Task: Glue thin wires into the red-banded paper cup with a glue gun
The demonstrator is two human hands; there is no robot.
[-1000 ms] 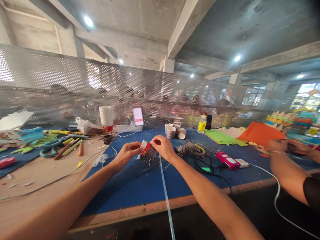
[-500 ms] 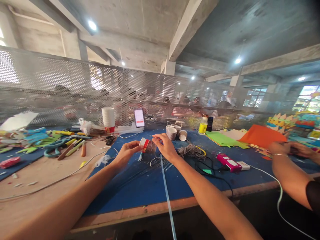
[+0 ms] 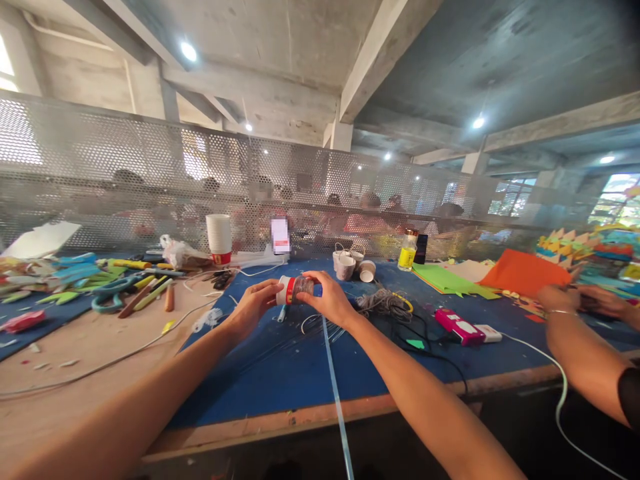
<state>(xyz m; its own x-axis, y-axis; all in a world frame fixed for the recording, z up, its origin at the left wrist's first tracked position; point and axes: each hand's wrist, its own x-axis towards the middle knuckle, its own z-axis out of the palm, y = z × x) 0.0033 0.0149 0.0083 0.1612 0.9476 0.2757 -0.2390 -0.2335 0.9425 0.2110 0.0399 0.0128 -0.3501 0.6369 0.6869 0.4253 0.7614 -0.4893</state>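
Note:
A paper cup [image 3: 290,291], white and red with grey-brown cord around part of it, lies sideways between my two hands above the blue mat [image 3: 270,380]. My left hand [image 3: 255,308] is closed on the cup's white-and-red end. At the other end, my right hand [image 3: 327,298] curves its fingers and thumb round the cord-covered part. A bundle of grey cord [image 3: 381,301] rests on the mat to the right of my right hand. Several wrapped cups [image 3: 345,265] stand or lie just behind. A pale flat strip [image 3: 334,387] runs from under my right hand over the table's front edge.
A stack of paper cups [image 3: 219,233] stands at the back left, near a lit phone [image 3: 281,237]. Scissors [image 3: 113,293] and tools lie left. A yellow bottle [image 3: 407,252], green paper [image 3: 450,280] and a pink device [image 3: 459,327] are right. A co-worker's hands [image 3: 560,298] hold orange paper.
My right hand has shifted from fingertips at the cup's end to a wider hold around its cord-covered part. The cup is turned slightly and stays between my hands.

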